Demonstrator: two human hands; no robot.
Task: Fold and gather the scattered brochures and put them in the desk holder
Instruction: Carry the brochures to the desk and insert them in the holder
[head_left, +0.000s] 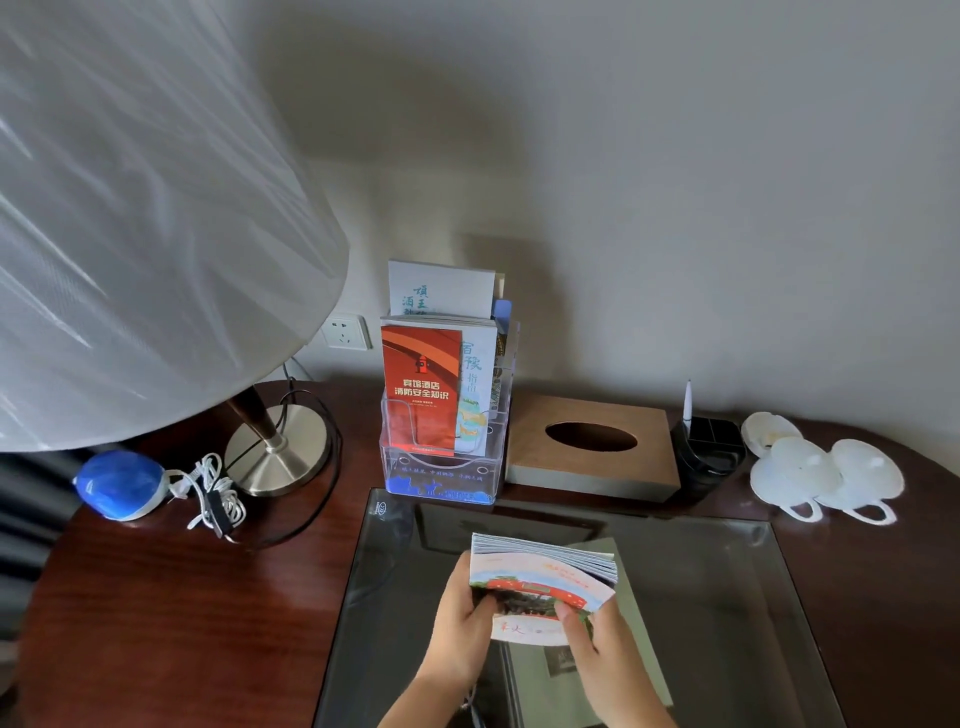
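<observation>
Left hand (462, 618) curls round the left edge of the brochure stack (540, 571), thumb laid over the glossy cover. Right hand (597, 649) pinches the lower right part, thumb on top, its other fingers hidden behind the paper. We log the stack as thick: many thin leaves show as grey-blue stripes along its top edge, and the cover is slightly bowed and printed with a red band. It is held over the glass desk pad (753, 597), in front of the desk holder (441, 473) and apart from it; we cannot tell whether its lower edge rests on anything. Holder: clear moulded plastic with tiered pockets and blue print along the base, standing at the pad's far edge on the dark polished wood desk (156, 597). A red brochure (421, 384) stands upright in its front pocket, with pale ones behind and beside it, partly covered. Just right of the holder sits a wooden tissue box (592, 447) with an oval slot, then a black pen pot (706, 452). Under the stack lies a grey folder (629, 592), mostly covered; its print is unreadable. Both forearms are cut off at the bottom edge. A white lampshade (130, 234), streaked and blurred, is cropped at left.
</observation>
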